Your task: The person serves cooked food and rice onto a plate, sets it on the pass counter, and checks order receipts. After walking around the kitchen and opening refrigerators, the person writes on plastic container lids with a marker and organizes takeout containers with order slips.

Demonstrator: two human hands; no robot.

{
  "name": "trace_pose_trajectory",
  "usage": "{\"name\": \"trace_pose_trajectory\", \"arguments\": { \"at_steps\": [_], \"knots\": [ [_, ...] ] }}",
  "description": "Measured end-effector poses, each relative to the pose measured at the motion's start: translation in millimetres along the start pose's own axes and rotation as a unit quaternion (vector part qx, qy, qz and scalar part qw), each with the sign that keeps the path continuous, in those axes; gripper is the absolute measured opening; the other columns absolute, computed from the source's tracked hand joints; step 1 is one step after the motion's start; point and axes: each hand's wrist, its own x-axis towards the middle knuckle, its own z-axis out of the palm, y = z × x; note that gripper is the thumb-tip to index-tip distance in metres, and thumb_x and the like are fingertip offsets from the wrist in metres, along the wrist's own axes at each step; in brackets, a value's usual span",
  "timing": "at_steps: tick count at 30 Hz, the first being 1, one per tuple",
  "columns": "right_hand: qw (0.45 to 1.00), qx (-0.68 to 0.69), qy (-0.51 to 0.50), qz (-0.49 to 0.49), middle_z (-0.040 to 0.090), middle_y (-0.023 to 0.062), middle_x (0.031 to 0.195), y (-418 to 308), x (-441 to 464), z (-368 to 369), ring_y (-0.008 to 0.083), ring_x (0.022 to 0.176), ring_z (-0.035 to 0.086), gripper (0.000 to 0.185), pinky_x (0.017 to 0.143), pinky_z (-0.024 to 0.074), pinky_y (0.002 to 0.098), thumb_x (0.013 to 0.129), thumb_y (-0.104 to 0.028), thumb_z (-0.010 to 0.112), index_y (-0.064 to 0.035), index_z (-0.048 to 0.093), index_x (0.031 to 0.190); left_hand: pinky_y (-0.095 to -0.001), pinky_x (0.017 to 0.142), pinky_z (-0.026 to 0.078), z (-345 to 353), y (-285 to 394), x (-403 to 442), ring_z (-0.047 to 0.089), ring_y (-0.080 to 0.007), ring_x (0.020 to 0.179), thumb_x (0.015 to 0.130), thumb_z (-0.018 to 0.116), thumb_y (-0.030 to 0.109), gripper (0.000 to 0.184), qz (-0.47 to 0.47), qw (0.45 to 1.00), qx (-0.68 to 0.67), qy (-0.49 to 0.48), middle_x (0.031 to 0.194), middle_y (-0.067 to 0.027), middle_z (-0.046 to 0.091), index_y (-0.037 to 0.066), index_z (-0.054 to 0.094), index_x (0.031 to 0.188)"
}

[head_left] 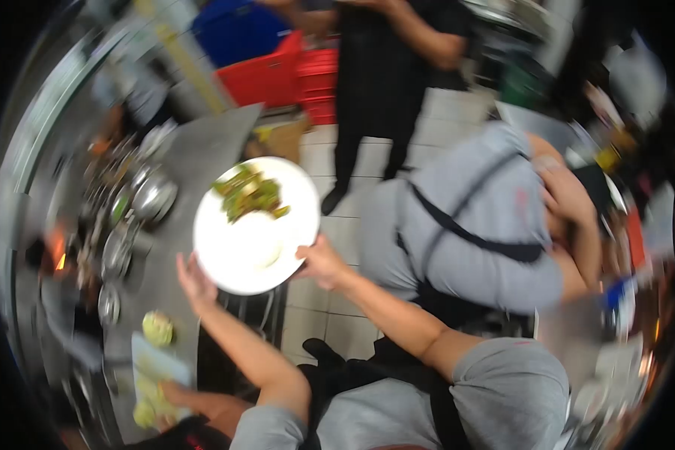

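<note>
A round white plate (296,187) is held up in front of me. On it are a mound of white rice (256,236) and a heap of green stir-fried vegetables (251,193). My right hand (324,262) grips the plate's lower right rim, thumb on top and the other fingers mostly hidden beneath. At the lower left rim, my left hand (196,283) is open with its fingers spread; whether it touches the plate I cannot tell.
A steel counter (210,139) on the left bears metal bowls (154,196), a cutting board (157,364) and a cabbage (157,328). Another person's hand (178,393) is over the board. One co-worker (472,217) bends close on my right; another (379,75) stands ahead near red crates (317,82).
</note>
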Motion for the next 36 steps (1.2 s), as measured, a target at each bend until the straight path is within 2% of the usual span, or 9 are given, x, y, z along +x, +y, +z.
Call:
{"name": "trace_pose_trajectory", "arguments": {
  "at_steps": [4,6,8,9,19,29,32,34,36],
  "knots": [
    [0.997,0.008,0.045,-0.058,0.055,0.0149,0.092,-37,-142,35,0.0241,0.071,0.062,0.050,0.050,0.0561,0.0383,0.070,-0.001,0.045,0.0029,0.033,0.118,-0.0390,0.089,0.042,44,3,-105,0.052,-0.0295,0.104,0.081,0.050,0.039,0.055,-0.054,0.990,0.009,-0.129,0.116,-0.0182,0.051,-0.005,0.049,0.114],
    [0.997,-0.002,0.042,-0.068,0.053,0.0134,0.097,-55,-203,41,0.0218,0.074,0.061,0.057,0.054,0.0562,0.0360,0.070,-0.002,0.046,-0.0011,0.028,0.124,-0.0362,0.085,0.043,88,-19,-185,0.053,-0.0275,0.099,0.070,0.060,0.031,0.053,0.188,0.979,0.070,0.035,0.111,-0.0170,0.053,-0.004,0.053,0.108],
    [0.994,-0.021,0.038,-0.097,0.051,0.0117,0.103,-75,-271,37,0.0190,0.079,0.060,0.062,0.059,0.0562,0.0340,0.070,-0.004,0.048,-0.0029,0.025,0.128,-0.0398,0.086,0.042,18,-28,-157,0.050,-0.0307,0.103,0.072,0.056,0.027,0.057,0.154,0.953,0.183,-0.184,0.117,-0.0174,0.048,-0.005,0.043,0.118],
    [0.989,-0.005,0.072,-0.132,0.051,0.0117,0.103,-78,-300,30,0.0190,0.079,0.060,0.062,0.059,0.0562,0.0340,0.070,-0.004,0.048,-0.0029,0.025,0.128,-0.0414,0.087,0.042,77,-29,-220,0.049,-0.0317,0.104,0.072,0.054,0.025,0.061,0.245,0.912,0.308,-0.116,0.120,-0.0186,0.045,-0.005,0.037,0.122],
    [0.886,0.029,0.355,-0.297,0.051,0.0134,0.104,-31,-549,-11,0.0221,0.079,0.062,0.059,0.058,0.0564,0.0365,0.071,-0.002,0.049,-0.0026,0.027,0.126,-0.0365,0.088,0.040,216,-132,-331,0.052,-0.0252,0.101,0.075,0.056,0.008,0.055,-0.287,0.751,0.158,-0.573,0.114,-0.0174,0.049,-0.008,0.033,0.123],
    [0.829,-0.069,0.459,-0.311,0.050,0.0096,0.114,34,-711,-45,0.0184,0.099,0.053,0.068,0.073,0.0511,0.0315,0.083,-0.027,0.058,-0.0094,0.019,0.136,-0.0417,0.085,0.048,255,-243,-522,0.052,-0.0310,0.104,0.066,0.053,-0.008,0.061,-0.445,0.661,0.129,-0.590,0.116,-0.0197,0.047,-0.006,0.031,0.123],
    [0.591,-0.287,0.725,-0.209,0.059,0.0116,0.106,43,-815,-84,0.0189,0.098,0.054,0.030,0.078,0.0448,0.0298,0.079,-0.021,0.061,-0.0027,0.058,0.104,-0.0424,0.085,0.048,259,-248,-536,0.051,-0.0316,0.104,0.066,0.052,-0.008,0.062,-0.472,0.637,0.130,-0.595,0.116,-0.0198,0.046,-0.006,0.031,0.123],
    [0.130,-0.430,0.862,-0.235,0.060,0.0125,0.095,37,-884,-98,0.0279,0.092,0.053,0.024,0.081,0.0412,0.0365,0.073,-0.015,0.063,-0.0049,0.061,0.094,-0.0424,0.085,0.048,261,-253,-539,0.051,-0.0318,0.104,0.066,0.052,-0.008,0.062,-0.479,0.625,0.130,-0.603,0.116,-0.0197,0.046,-0.006,0.031,0.124],
    [0.022,-0.464,0.881,-0.084,0.055,0.0126,0.097,28,-936,-84,0.0306,0.091,0.049,0.032,0.078,0.0401,0.0420,0.072,-0.020,0.064,-0.0098,0.057,0.102,-0.0429,0.083,0.049,260,-263,-535,0.052,-0.0325,0.103,0.066,0.052,-0.008,0.062,-0.484,0.615,0.131,-0.609,0.116,-0.0194,0.047,-0.006,0.030,0.124]
  ]
}}
